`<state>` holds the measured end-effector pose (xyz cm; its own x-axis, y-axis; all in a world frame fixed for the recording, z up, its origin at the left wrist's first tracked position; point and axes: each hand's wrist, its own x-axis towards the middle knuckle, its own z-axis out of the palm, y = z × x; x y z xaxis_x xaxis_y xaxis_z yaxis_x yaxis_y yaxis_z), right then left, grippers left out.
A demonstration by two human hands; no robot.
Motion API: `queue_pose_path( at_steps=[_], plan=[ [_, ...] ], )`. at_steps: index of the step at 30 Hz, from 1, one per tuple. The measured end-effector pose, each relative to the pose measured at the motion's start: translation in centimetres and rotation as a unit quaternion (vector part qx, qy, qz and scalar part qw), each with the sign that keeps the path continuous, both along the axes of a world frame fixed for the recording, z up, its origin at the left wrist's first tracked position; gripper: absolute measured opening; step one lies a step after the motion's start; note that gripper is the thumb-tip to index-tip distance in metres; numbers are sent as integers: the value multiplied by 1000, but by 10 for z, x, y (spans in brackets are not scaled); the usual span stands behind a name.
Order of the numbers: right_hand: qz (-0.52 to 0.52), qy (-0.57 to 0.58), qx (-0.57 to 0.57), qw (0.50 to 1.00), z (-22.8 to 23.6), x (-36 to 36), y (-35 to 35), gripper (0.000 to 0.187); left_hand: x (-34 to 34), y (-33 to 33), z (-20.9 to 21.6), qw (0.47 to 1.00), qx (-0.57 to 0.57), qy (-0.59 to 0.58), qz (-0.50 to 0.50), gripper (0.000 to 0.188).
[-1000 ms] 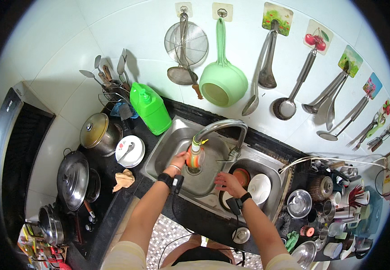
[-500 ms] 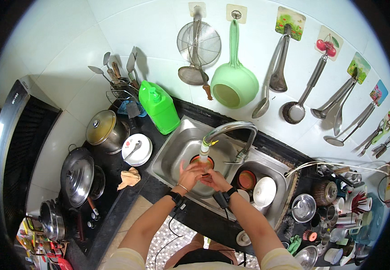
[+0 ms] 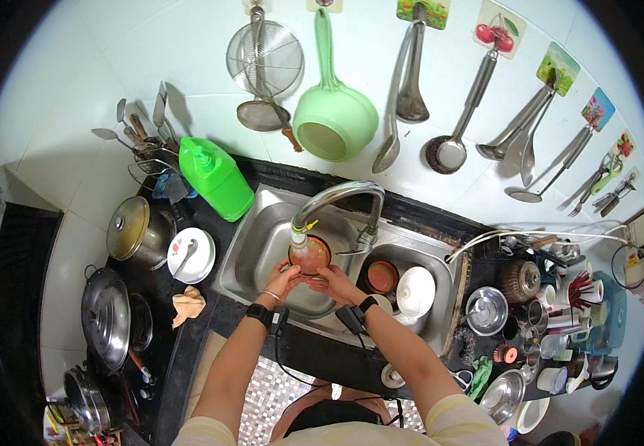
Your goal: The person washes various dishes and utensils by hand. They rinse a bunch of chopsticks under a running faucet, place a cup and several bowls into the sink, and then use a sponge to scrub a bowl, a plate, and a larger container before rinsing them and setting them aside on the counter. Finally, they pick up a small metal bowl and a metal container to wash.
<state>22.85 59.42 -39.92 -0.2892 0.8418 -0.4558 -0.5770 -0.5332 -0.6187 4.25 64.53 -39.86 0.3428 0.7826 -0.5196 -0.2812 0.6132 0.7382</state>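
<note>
A reddish-orange bowl with a dark rim (image 3: 310, 257) is held between my two hands under the faucet's nozzle, over the left basin of the steel sink (image 3: 241, 256). My left hand (image 3: 283, 281) grips the near left side of the bowl, and my right hand (image 3: 334, 284) supports the near right side. The curved faucet (image 3: 337, 192) reaches over from behind the sink. In the right basin sit another reddish-orange bowl (image 3: 382, 276) and a white bowl (image 3: 415, 292). Whether water is running is hard to make out.
Left of the sink stand a green jug (image 3: 218, 182), stacked white bowls (image 3: 192, 255), a crumpled tan cloth (image 3: 188, 305) and a lidded pot (image 3: 140, 232). Metal bowls (image 3: 487, 311) and cups crowd the right counter. A green pan-shaped ladle (image 3: 334, 123) and several utensils hang on the wall.
My hands were close together under the nozzle with a bowl behind them in the basin; now they are apart, with the bowl held up between them. The whole view has shifted.
</note>
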Motion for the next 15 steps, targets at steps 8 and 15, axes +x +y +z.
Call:
queue_pose_path(
  at_steps=[8, 15],
  plan=[
    [-74, -765, 133, 625, -60, 82, -58, 20, -6, 10, -24, 926, 161, 340, 23, 58],
    [123, -832, 159, 516, -87, 108, -75, 22, -15, 1, 16, 701, 417, 579, -8, 63]
  ],
)
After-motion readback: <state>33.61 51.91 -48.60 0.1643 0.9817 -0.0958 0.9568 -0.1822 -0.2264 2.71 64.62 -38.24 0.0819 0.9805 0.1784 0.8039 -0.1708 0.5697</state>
